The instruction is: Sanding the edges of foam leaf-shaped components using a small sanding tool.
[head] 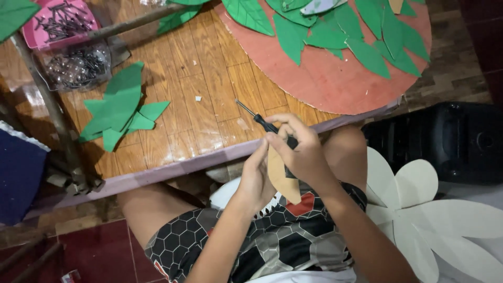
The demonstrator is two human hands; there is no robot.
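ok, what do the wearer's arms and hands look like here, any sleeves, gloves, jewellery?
Both forearms are bare, no sleeves reaching them. The left hand and right hand are ungloved, with no rings, watch or bands visible. The only clothing in view is the shorts, patterned in black, grey and white hexagons with red patches.

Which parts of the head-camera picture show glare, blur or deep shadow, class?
Head view: glare whitens the wooden tabletop near its front edge; the right hand and left hand look slightly soft around the screwdriver and the tan leaf cutout; the black case sits in deep shadow.
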